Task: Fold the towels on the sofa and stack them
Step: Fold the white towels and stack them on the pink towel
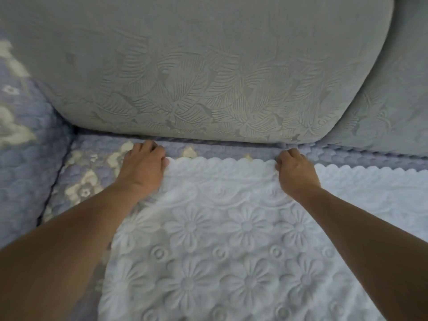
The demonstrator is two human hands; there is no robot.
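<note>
Both hands, left hand [143, 163] and right hand [294, 167], pinch the towel [220, 239] edge at 12 o'clock; keep it taut and corners matched.

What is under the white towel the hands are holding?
The white towel lies on the sofa's lilac quilted seat cover, visible beside it. Anything else beneath is covered.

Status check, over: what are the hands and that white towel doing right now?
Left hand and right hand both pinch the far scalloped edge of the white towel. Towel flat on sofa seat, at the back cushion. Nothing in the way.
</note>
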